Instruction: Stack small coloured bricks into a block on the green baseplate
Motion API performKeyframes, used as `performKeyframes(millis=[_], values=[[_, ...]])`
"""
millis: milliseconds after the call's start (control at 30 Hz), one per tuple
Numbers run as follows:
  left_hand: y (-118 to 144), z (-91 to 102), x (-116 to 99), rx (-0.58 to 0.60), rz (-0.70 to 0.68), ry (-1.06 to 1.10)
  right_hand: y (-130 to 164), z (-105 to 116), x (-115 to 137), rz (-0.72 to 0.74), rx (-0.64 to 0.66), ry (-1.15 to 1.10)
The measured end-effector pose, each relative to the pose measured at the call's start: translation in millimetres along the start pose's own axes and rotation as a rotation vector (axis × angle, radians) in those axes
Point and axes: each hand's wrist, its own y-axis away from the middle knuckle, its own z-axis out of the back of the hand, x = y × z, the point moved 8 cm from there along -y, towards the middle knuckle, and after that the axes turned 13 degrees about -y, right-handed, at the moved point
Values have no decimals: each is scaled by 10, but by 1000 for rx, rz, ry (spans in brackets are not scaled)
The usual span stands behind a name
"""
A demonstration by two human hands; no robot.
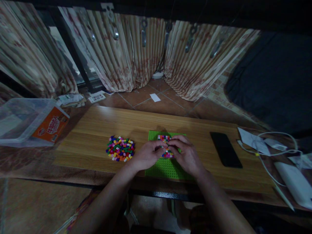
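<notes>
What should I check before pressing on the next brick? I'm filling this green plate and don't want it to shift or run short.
1. Plate flat on the table: ok, it lies level, near the front edge.
2. Both hands on the work: ok, left hand and right hand meet over the bricks on the plate.
3. Brick held between the fingers: cannot tell, the fingertips hide it.
4. Spare bricks in reach: ok, the pile lies just left of the left hand.
5. Phone away from the plate: ok, it lies apart to the right.
6. Lighting: not ok, the scene is dim.
</notes>
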Motion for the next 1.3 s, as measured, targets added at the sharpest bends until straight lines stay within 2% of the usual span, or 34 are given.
performKeyframes(millis=[200,367,733,833,1033,1300], values=[[0,30,29,-11,15,16,-9,-2,-11,-56,14,-10],[8,62,89,-14,29,4,-9,-12,22,-55,60,-13],[45,81,56,-25,38,16,12,-32,17,-19,56,33],[54,106,47,-46,47,9,5,4,44,-16,14,39],[52,115,51,-56,57,4,40,173,9,-121,-132,4],[50,70,53,-67,45,-62,33,46,73,-10,-40,4]])
